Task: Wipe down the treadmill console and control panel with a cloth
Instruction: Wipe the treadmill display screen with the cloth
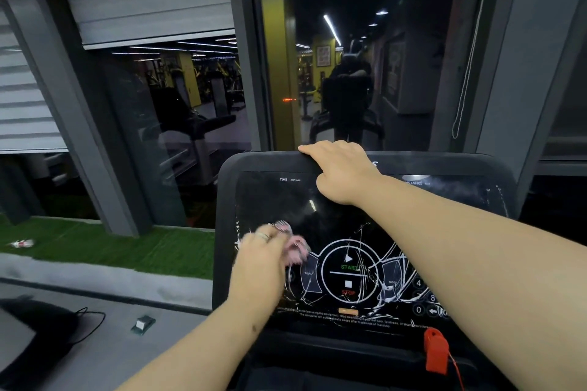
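Note:
The black treadmill console [260, 165] fills the lower middle of the head view. Its glossy control panel [349, 266] is cracked and shows START and STOP marks inside a white ring. My left hand [263, 255] is blurred over the panel's left side and grips a pink and white cloth [297, 247] bunched against the screen. My right hand [338, 168] rests on the console's top edge, fingers curled over the rim, with the forearm crossing above the panel's right half.
A red safety key [435, 351] with a cord hangs below the panel at the right. Beyond the console stands a dark window with gym reflections. A strip of green turf [104, 247] and a grey floor with a black cable [90, 319] lie to the left.

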Available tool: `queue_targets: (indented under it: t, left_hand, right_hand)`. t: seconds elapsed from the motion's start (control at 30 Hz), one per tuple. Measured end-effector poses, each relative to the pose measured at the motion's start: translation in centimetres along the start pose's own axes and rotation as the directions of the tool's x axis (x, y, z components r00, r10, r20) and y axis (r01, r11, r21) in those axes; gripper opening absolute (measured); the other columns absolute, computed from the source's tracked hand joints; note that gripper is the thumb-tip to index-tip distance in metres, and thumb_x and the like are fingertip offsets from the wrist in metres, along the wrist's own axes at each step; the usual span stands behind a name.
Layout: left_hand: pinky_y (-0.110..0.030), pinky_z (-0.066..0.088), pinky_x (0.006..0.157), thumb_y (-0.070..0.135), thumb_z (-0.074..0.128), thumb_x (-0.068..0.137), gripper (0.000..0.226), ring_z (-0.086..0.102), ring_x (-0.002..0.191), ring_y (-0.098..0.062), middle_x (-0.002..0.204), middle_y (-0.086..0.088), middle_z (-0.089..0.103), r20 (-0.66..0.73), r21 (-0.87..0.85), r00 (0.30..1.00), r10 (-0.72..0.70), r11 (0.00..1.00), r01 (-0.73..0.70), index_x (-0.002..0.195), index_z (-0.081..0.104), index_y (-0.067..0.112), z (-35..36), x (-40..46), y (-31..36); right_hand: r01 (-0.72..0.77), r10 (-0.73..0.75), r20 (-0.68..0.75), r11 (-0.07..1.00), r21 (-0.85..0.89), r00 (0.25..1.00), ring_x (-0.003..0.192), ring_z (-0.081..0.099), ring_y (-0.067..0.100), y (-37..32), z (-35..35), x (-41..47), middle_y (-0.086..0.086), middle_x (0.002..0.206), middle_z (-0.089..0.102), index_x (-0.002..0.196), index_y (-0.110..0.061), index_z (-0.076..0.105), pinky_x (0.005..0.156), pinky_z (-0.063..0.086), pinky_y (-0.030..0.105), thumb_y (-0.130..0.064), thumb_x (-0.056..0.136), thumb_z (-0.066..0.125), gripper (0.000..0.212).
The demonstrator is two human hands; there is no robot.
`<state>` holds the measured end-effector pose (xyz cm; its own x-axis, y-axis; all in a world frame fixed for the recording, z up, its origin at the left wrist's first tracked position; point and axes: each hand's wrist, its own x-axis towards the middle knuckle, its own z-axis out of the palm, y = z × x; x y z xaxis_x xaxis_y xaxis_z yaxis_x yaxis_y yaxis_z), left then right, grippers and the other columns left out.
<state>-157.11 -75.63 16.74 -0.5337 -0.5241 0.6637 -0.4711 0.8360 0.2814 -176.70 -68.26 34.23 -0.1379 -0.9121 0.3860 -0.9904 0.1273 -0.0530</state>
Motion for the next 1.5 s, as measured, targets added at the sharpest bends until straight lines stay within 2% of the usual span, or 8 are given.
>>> queue_targets:
  t: [0.43,0.57,0.73,0.9,1.1,1.27,1.43,1.5]
  left_hand:
    - [-0.035,0.056,0.074,0.035,0.075,0.089,0.027,0.057,0.087,-0.021,0.110,0.005,0.063,0.025,-0.035,0.994,0.109,0.994,-0.108,0.112,0.076,0.021,0.6,-1.7,2.2]
    - [-0.038,0.057,0.073,0.007,0.070,0.083,0.028,0.064,0.083,-0.027,0.108,-0.001,0.067,-0.144,-0.083,0.979,-0.143,0.988,0.132,0.108,0.078,0.016,0.0,0.4,2.4]
    - [-0.036,0.056,0.070,0.025,0.084,0.082,0.030,0.055,0.084,-0.023,0.110,0.002,0.065,0.041,0.041,0.987,0.158,0.986,-0.160,0.111,0.076,0.020,-0.4,-1.2,3.2]
    - [-0.042,0.055,0.077,0.012,0.077,0.085,0.029,0.059,0.087,-0.027,0.108,-0.001,0.065,-0.110,-0.031,0.989,-0.099,0.995,0.096,0.111,0.075,0.023,-0.2,1.2,1.3]
    - [-0.032,0.057,0.074,0.025,0.084,0.084,0.032,0.056,0.089,-0.014,0.110,0.009,0.062,0.073,-0.046,0.976,0.206,0.978,-0.203,0.114,0.074,0.022,-0.3,-1.4,2.4]
    - [-0.038,0.057,0.070,0.006,0.080,0.082,0.028,0.060,0.078,-0.024,0.105,-0.001,0.065,-0.119,0.006,0.989,-0.090,0.996,0.092,0.109,0.076,0.013,-1.6,2.1,-1.1]
    - [-0.038,0.056,0.071,0.011,0.082,0.076,0.037,0.057,0.082,-0.022,0.110,0.003,0.064,0.127,0.144,0.953,0.274,0.946,-0.291,0.109,0.073,0.023,-2.0,-1.1,-0.8]
    - [-0.037,0.055,0.071,0.025,0.081,0.084,0.019,0.058,0.078,-0.021,0.103,0.004,0.064,0.091,0.129,0.978,0.189,0.971,-0.200,0.102,0.075,0.027,-3.7,1.3,-2.5]
  right_hand:
    - [0.005,-0.005,-0.006,1.000,-0.001,1.000,0.129,0.046,0.029,0.0,-0.1,0.0,-0.002,0.150,0.048,0.154,-0.035,0.033,0.108,0.033,0.045,-0.017,0.084,0.048,0.074]
    - [0.002,-0.002,-0.007,1.000,0.005,1.000,0.129,0.046,0.029,0.0,-0.2,-0.1,-0.003,0.150,0.047,0.155,-0.034,0.032,0.109,0.033,0.045,-0.017,0.085,0.048,0.073]
    - [0.006,-0.006,-0.006,1.000,0.004,1.000,0.129,0.046,0.029,0.0,0.0,-0.1,-0.003,0.150,0.047,0.155,-0.034,0.032,0.109,0.033,0.045,-0.017,0.085,0.048,0.073]
    - [0.004,-0.004,-0.007,1.000,0.003,1.000,0.132,0.043,0.029,0.1,0.2,-0.1,-0.003,0.152,0.045,0.155,-0.034,0.031,0.111,0.030,0.045,-0.017,0.085,0.047,0.074]
    - [0.007,-0.007,-0.003,1.000,0.005,1.000,0.132,0.043,0.028,0.1,0.1,-0.1,-0.004,0.152,0.044,0.155,-0.034,0.030,0.111,0.030,0.044,-0.016,0.084,0.047,0.075]
    - [0.010,-0.010,-0.002,1.000,0.003,1.000,0.133,0.042,0.028,0.2,0.3,0.0,-0.004,0.153,0.044,0.155,-0.034,0.030,0.112,0.029,0.044,-0.017,0.085,0.046,0.075]
    - [0.007,-0.007,-0.009,1.000,0.000,1.000,0.134,0.041,0.027,0.2,0.4,0.0,-0.005,0.152,0.044,0.155,-0.035,0.030,0.113,0.028,0.044,-0.016,0.084,0.048,0.076]
    - [0.003,-0.003,-0.007,1.000,-0.003,1.000,0.133,0.042,0.028,0.2,0.3,0.0,-0.005,0.152,0.045,0.155,-0.036,0.030,0.112,0.029,0.044,-0.016,0.083,0.047,0.076]
